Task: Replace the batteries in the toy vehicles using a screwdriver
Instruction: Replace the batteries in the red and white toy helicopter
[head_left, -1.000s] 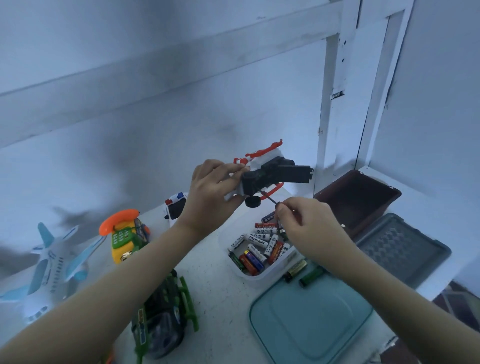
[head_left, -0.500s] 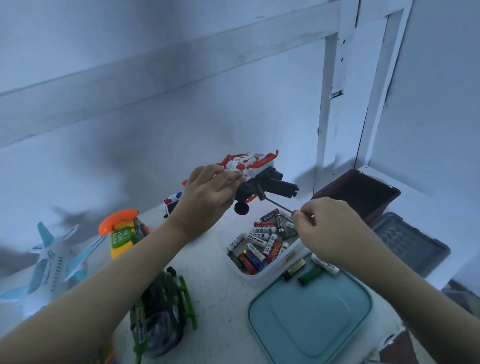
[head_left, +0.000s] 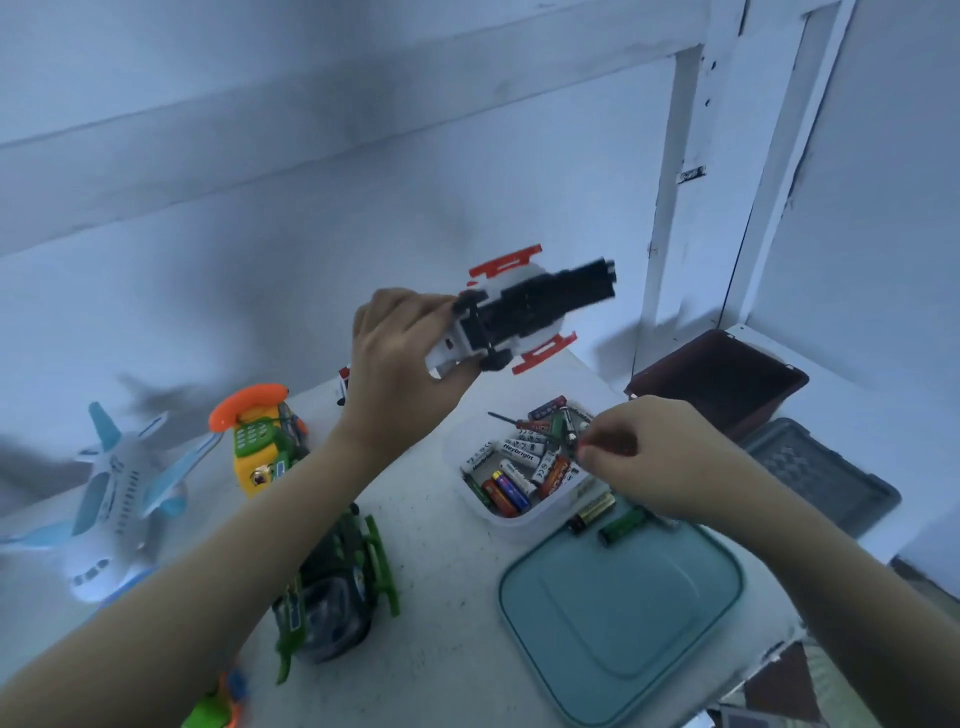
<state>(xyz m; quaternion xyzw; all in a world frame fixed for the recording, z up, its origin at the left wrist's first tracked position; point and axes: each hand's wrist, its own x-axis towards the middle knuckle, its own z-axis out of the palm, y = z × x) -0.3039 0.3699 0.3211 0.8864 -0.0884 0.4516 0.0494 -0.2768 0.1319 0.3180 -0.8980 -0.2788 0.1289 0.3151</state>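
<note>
My left hand (head_left: 402, 358) grips a white, red and black toy vehicle (head_left: 524, 312) in the air, its black underside turned toward me. Lower right, my right hand (head_left: 639, 457) pinches a thin screwdriver (head_left: 511, 420) whose dark shaft points left over a white tub of batteries (head_left: 524, 462). The screwdriver tip is apart from the toy. Two loose batteries (head_left: 610, 519) lie on a teal lid (head_left: 623, 613) just below my right hand.
On the white table stand a green toy vehicle (head_left: 337, 577), a yellow toy phone with an orange handset (head_left: 257, 441) and a white-blue toy plane (head_left: 114, 499). A dark brown bin (head_left: 722, 379) and a grey basket (head_left: 826, 473) sit at the right.
My left hand has turned the toy so its black underside faces me and raised it. My right hand has dropped with the screwdriver away from the toy, down over the battery tub.
</note>
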